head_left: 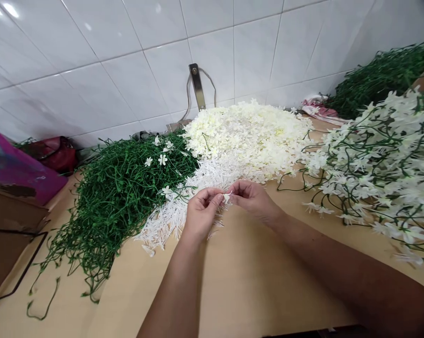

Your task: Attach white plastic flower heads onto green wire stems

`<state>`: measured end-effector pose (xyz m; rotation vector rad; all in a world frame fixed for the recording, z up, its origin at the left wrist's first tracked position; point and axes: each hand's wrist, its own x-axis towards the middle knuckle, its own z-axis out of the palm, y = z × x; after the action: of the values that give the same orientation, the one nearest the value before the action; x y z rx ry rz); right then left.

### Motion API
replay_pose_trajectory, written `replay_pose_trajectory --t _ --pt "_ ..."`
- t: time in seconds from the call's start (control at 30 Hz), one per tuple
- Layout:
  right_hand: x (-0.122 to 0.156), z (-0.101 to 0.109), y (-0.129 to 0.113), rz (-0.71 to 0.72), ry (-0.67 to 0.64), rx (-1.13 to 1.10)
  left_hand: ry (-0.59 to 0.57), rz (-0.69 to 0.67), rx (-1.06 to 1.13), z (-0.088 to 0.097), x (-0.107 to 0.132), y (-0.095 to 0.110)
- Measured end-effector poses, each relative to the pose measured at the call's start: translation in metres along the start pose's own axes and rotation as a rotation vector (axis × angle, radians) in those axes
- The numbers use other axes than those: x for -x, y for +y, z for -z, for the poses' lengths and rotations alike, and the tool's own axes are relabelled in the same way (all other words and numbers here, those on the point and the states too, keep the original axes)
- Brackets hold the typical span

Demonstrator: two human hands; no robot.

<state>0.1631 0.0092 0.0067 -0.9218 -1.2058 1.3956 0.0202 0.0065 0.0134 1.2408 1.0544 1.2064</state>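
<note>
My left hand (201,211) and my right hand (252,199) meet above the tan table (240,281), fingertips pinched together on a small white artificial flower piece (227,197). Just behind the hands lies a spread of thin white stamen pieces (184,206). Further back sits a heap of cream-white flower heads (249,136). To the left lies a tangled mass of green plastic stems (117,192) with a few white flowers attached.
Finished stems with white flowers (384,164) pile up at the right, with more green stems (381,77) behind them. A purple bag (11,169) and a cardboard box (8,244) stand at the left. A white tiled wall (145,61) backs the table.
</note>
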Motion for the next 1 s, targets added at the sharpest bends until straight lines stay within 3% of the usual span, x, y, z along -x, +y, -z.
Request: replay_pose_trajectory --t 0.33,0.6,0.7,0.8,0.9,1.0 --pt "0.003 -0.006 0.003 -0.028 0.0 0.013 0.005 -0.009 -0.055 -0.004 0.002 -0.003" --pt "0.004 -0.009 0.006 0.012 0.009 0.024 0.021 -0.084 -0.234 -0.004 0.009 -0.004" --pt "0.004 -0.007 0.004 0.037 0.004 0.06 0.101 -0.173 -0.475 0.01 0.007 0.004" --pt "0.003 -0.004 0.004 0.033 -0.018 0.073 0.189 -0.315 -0.901 0.032 -0.002 0.017" --pt "0.001 -0.002 0.007 0.024 -0.033 0.065 0.16 -0.326 -1.306 0.049 -0.013 0.025" --pt "0.0 -0.002 0.01 0.021 -0.041 0.068 0.108 -0.286 -1.509 0.056 -0.023 0.024"
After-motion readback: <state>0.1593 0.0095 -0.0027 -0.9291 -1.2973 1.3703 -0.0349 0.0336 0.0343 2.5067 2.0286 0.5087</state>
